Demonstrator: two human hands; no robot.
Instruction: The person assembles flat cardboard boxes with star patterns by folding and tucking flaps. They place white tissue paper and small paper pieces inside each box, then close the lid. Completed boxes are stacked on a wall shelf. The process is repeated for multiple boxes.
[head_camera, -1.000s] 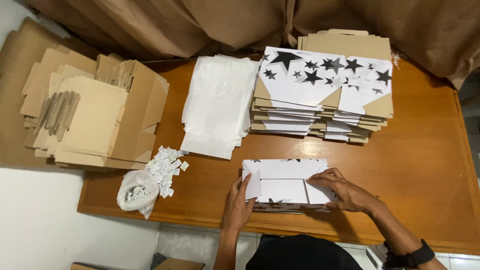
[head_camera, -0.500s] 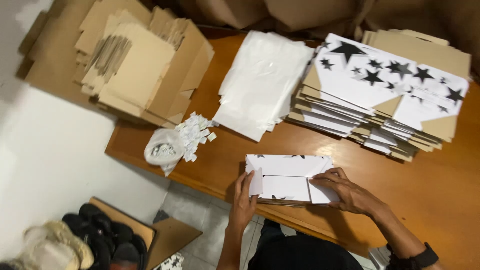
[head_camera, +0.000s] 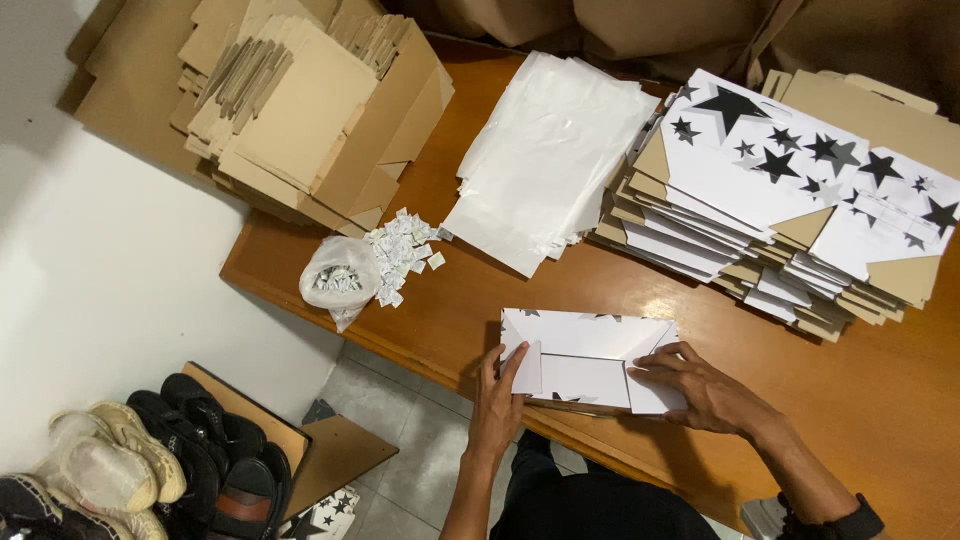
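A white folded cardboard box (head_camera: 585, 360) with small black stars lies at the near edge of the wooden table (head_camera: 860, 400). My left hand (head_camera: 497, 400) grips its left end, thumb on the folded side flap. My right hand (head_camera: 700, 385) presses flat on its right flap. A black watch sits on my right wrist.
A stack of flat star-printed box blanks (head_camera: 790, 200) lies at the back right. White plastic bags (head_camera: 545, 155) are piled in the middle. Small white sachets (head_camera: 400, 255) and a bag of them (head_camera: 338, 282) sit left. Brown cardboard pieces (head_camera: 300, 110) far left. Shoes (head_camera: 150, 460) on the floor.
The camera view has swung left and down, showing the floor and shoes. Both hands stay on the box in nearly the same grip.
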